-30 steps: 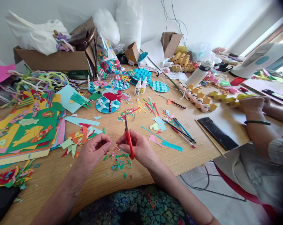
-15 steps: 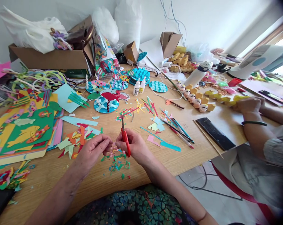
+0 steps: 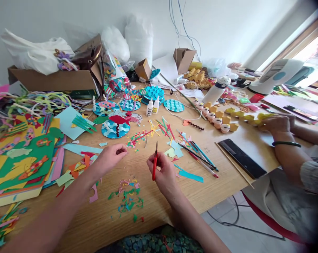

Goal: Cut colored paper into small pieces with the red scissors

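My right hand (image 3: 164, 173) grips red-handled scissors (image 3: 155, 168), blades pointing up and away from me, over the middle of the wooden table (image 3: 90, 225). To the left, my left hand (image 3: 111, 157) hovers with its fingers curled together; whatever they hold, if anything, is hidden. Just beyond its fingertips lies a scatter of tiny coloured paper bits (image 3: 137, 138). Green and pink paper snippets (image 3: 128, 196) lie between my forearms. Orange and pale green scraps (image 3: 74, 168) sit by my left wrist. A blue paper strip (image 3: 190, 176) rests right of the scissors.
Paper fish on coloured sheets (image 3: 19, 153) lie at left. Two glue bottles (image 3: 149, 107) stand near blue wavy paper discs (image 3: 115, 129). Pencils (image 3: 205, 154), a wooden stick (image 3: 234, 165) and a black phone (image 3: 241, 158) are at right. Another person's hands (image 3: 277, 124) hold a yellow egg-carton strip (image 3: 250, 115).
My hands have moved apart: the left up and left, towards the tiny paper bits, the right to the right with the scissors. A pink scrap now shows near my left forearm. The view has shifted slightly.
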The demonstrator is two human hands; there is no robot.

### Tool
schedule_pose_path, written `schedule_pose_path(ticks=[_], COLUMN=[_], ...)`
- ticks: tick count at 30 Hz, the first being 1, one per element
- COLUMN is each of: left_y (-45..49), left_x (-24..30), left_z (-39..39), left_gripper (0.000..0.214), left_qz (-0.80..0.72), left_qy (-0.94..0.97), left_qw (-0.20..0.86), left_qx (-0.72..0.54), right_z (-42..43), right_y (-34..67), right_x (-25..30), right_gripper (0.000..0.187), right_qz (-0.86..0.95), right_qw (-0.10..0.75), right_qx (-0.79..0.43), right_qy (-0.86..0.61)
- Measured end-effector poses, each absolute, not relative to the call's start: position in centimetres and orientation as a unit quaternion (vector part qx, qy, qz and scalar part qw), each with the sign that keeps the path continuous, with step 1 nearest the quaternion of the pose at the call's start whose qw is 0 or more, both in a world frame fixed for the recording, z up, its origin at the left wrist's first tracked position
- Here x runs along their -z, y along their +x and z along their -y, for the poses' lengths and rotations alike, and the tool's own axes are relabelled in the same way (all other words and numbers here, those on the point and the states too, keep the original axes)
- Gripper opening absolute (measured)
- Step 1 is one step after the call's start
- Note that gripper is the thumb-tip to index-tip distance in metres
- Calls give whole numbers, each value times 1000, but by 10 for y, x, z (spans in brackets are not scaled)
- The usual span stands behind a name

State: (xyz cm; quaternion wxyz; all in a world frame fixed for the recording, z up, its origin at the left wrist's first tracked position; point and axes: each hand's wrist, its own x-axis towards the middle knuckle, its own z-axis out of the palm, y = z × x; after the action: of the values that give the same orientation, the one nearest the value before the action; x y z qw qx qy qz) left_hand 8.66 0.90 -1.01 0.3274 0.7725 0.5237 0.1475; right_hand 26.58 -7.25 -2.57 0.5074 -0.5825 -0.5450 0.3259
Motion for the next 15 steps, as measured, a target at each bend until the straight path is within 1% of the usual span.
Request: schedule_pose_path(ticks=[2,6,12,15], left_y=[94,104,103,102], left_x=[16,32,43,44], left_z=[-29,-56,-67,-67], left_gripper=[21,17,22,18], left_qz=[-525,-524,-516,-520], left_qy=[788,806,826,828], left_qw=[295,258,210,190], left_qx=[-127,-96,-82,-84], right_z=[72,72,70,69], right_y=[269,270,270,270], right_x=[30,34,36,37], right_gripper=[10,9,9,10], right_qz=[545,558,557,558], right_qw=[511,513,511,508], right_qx=[-316,-299,-290,-288], right_qy=[-585,-580,-587,-590])
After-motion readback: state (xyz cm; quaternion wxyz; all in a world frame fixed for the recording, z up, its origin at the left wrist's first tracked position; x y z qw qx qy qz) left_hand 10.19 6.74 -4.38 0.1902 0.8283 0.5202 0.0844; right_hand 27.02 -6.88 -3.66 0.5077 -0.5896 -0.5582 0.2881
